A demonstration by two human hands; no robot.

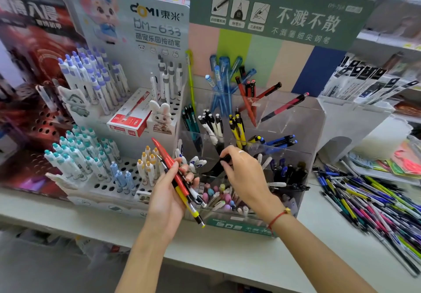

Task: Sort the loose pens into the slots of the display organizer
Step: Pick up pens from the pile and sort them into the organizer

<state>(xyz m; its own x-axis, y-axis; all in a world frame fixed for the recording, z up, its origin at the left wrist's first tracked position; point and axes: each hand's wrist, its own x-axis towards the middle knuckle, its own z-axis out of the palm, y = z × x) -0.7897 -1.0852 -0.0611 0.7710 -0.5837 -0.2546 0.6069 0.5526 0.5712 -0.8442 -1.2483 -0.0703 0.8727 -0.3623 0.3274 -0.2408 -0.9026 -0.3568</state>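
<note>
White shop counter in front. Left hand grips a bundle of red and yellow plastic pens. Right hand pinches a black pen over the clear acrylic compartmented organizer; loose multicoloured pen pile lies at right.

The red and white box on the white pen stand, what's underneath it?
The box lies tilted across the holed stand, beside a rabbit figure. Open holes show around it; whether any pens sit beneath it is hidden.
</note>
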